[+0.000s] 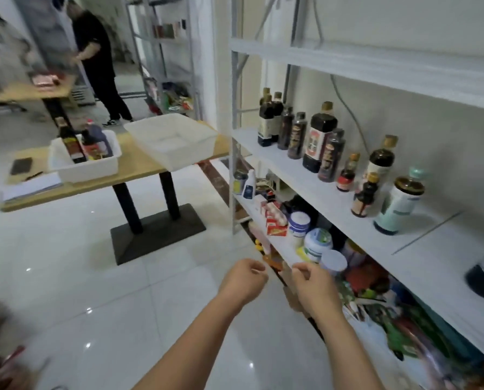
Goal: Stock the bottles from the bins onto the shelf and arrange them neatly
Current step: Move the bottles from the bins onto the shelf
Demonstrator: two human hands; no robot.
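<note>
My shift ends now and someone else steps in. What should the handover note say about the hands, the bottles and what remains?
Left hand and right hand: fingers loosely curled, nothing visibly held, low in front of the shelves.
Right bin on the table: shows no bottles.
Left bin: a few bottles upright in it.
Done: many shelved bottles stand on the middle shelf, in an uneven row.
Left: carry over the left bin's bottles, then straighten the row.
</note>
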